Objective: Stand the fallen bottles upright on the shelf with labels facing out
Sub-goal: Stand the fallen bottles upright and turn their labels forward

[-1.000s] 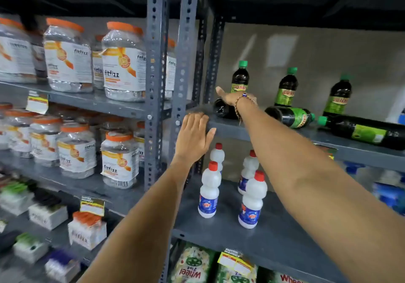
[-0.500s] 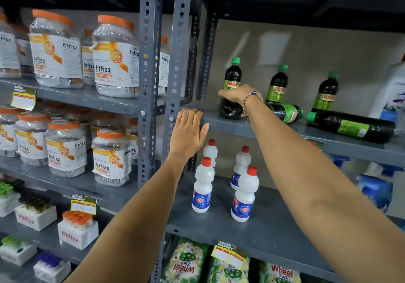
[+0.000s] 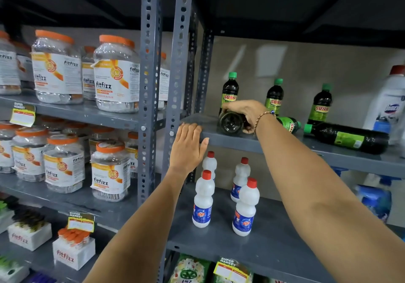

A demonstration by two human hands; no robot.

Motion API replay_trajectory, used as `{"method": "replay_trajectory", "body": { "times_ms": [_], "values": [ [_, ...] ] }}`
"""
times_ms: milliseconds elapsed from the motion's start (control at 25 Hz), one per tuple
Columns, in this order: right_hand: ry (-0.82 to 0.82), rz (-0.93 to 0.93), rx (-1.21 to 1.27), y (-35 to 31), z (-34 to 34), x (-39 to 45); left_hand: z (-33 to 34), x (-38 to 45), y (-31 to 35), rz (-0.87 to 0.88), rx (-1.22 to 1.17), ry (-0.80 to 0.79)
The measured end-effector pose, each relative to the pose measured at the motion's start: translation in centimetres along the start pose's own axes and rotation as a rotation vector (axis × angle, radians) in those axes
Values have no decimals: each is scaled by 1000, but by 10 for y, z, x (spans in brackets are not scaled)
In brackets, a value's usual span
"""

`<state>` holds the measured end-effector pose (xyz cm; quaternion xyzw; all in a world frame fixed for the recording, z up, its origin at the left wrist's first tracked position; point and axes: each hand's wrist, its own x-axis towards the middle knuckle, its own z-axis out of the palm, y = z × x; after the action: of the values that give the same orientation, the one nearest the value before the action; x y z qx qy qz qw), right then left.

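My right hand (image 3: 245,113) grips the fallen dark green-capped plastic bottle (image 3: 231,123); left hand (image 3: 187,146), at its 8 o'clock, lies flat and open on the grey metal shelf (image 3: 230,143) edge.

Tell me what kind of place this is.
Most likely a supermarket aisle: grey slotted-steel shelving stocked with repeated products, such as rows of fitfizz jars and Sunny bottles, with "Super Market" price tags clipped to the shelf edges.

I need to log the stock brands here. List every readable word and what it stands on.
"fitfizz": label of the clear orange-lidded plastic jars.
"fitfizz": white cartons, low left.
"SUNNY": green labels of the upright dark green-capped bottles.
"SUPER MARKET": yellow shelf-edge price tags.
Blue labels on the white red-capped bottles: too blurred.
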<state>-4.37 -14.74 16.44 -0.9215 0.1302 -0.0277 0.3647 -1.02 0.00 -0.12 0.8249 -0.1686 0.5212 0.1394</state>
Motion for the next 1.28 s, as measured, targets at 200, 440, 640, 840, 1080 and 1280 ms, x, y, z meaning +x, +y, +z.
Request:
{"method": "replay_trajectory", "body": {
  "times_ms": [200, 440, 640, 840, 1080, 1280],
  "values": [
    [16, -96, -61, -17, 8, -13, 4, 2, -1, 20, 4, 61],
    [287, -248, 338, -10, 36, 17, 6, 0, -3, 37, -13, 78],
    [522, -330, 415, 0, 49, 35, 7, 3, -4, 27, -59, 102],
    [454, -441, 429, 13, 53, 51, 7, 3, -4, 31, -28, 84],
    [250, -353, 656, 20, 49, 59, 9, 3, -5, 36, -24, 84],
    [464, -303, 437, 22, 48, 58, 9, 3, -5, 28, -26, 82]
  ]
}}
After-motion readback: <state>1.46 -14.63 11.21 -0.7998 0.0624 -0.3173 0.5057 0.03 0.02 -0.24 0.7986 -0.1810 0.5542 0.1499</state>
